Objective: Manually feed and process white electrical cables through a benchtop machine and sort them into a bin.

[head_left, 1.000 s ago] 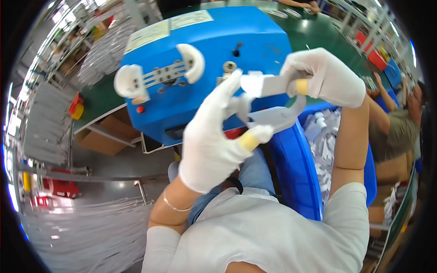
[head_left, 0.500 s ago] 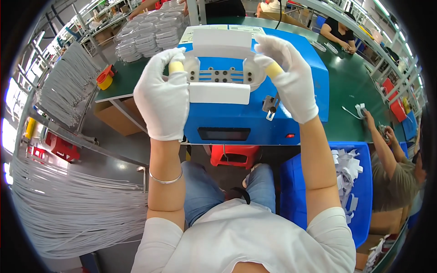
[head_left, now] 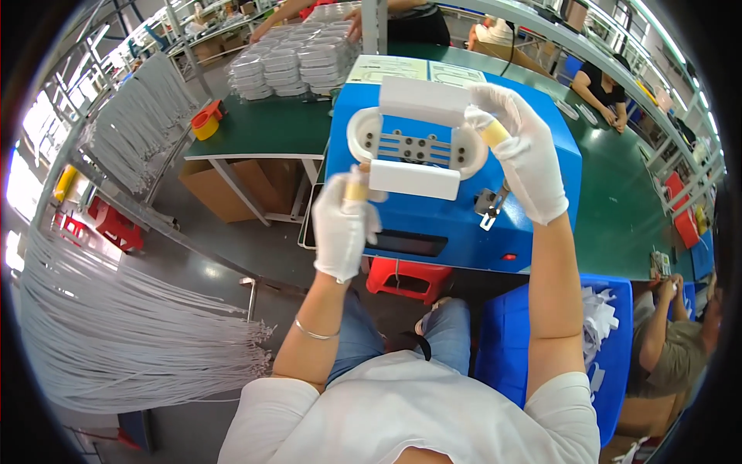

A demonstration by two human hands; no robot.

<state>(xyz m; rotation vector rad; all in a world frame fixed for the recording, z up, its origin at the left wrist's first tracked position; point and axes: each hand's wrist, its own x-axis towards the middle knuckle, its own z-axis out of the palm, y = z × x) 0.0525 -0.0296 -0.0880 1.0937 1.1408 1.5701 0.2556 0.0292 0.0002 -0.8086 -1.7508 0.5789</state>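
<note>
A blue machine (head_left: 363,232) stands before me on the green table. On its top, two white round cups (head_left: 362,133) flank a metal bracket (head_left: 417,148), between a rear white panel (head_left: 423,100) and a front white panel (head_left: 414,179). At the rear panel's right end, my gloved right hand (head_left: 529,147) has its fingers curled together; whatever they pinch is hidden. My gloved left hand (head_left: 340,228) is beside the front panel's left end, somewhat blurred, its fingers apart with nothing visible in them. Both gloves have yellow wrapping on a digit. A small metal fixture (head_left: 488,205) sits below my right hand.
Bundled white cables (head_left: 139,332) hang at my left. Stacked clear plastic trays (head_left: 294,62) and a yellow-and-red tape dispenser (head_left: 205,124) occupy the left table. A blue bin (head_left: 510,332) with white scraps stands at my right. Co-workers sit or stand around; a red stool (head_left: 408,280) is underneath.
My left hand has left the left cup and come down toward me, uncovering that cup. My right hand stays by the rear panel's right end. The whole view has shifted slightly.
</note>
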